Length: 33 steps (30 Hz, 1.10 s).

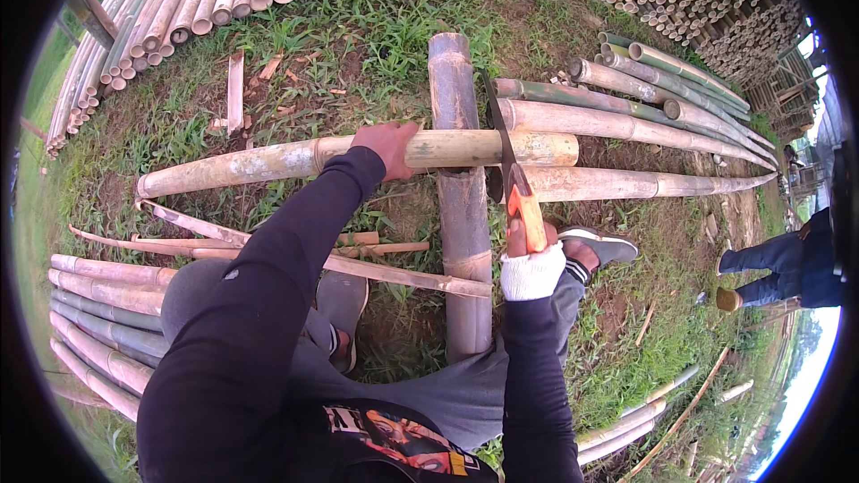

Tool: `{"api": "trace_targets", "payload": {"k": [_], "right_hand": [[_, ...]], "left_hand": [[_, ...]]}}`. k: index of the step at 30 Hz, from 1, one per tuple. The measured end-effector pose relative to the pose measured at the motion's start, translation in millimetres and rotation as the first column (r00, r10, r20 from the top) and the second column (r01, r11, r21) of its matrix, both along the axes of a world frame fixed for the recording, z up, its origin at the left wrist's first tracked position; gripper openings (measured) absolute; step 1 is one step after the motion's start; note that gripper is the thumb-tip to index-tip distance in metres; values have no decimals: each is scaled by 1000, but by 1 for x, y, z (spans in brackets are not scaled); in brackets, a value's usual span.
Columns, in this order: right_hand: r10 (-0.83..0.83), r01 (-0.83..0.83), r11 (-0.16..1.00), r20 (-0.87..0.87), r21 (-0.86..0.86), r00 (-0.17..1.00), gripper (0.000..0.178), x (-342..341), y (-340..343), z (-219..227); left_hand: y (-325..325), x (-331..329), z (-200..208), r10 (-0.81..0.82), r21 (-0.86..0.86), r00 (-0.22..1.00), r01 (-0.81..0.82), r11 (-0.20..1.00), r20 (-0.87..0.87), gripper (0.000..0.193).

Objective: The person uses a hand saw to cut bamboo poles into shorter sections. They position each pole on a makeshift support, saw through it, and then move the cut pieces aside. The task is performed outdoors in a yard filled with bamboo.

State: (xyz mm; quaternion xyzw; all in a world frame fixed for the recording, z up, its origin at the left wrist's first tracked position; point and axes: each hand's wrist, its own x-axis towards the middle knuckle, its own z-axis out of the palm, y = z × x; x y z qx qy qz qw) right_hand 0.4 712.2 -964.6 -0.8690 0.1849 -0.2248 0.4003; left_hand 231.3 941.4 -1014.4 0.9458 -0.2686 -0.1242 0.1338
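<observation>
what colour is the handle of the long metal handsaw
The handsaw handle is mostly orange, best in the head view.

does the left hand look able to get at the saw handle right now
Probably not as things stand: the left hand lies over the light bamboo pole, and the right hand is gripping the orange saw handle.

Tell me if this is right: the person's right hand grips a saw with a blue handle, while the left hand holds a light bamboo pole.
Not quite: the saw's handle is orange, not blue, as the head view shows. The right hand does grip it, and the left hand holds the light bamboo pole.
</observation>
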Motion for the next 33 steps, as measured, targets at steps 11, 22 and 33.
{"api": "trace_targets", "payload": {"k": [11, 22, 33], "right_hand": [[14, -15, 1000, 85, 10, 996, 33, 8, 0, -5], [-39, 38, 995, 8, 92, 999, 36, -158, 34, 19], [-42, 48, 995, 71, -88, 997, 33, 54, -8, -17]], "left_hand": [[-1, 3, -17, -1, -3, 1000, 1, 1000, 12, 79], [-1, 4, -13, -17, 7, 1000, 17, 1000, 16, 77], [-1, -2, 1, -9, -7, 1000, 9, 1000, 21, 76]]}}
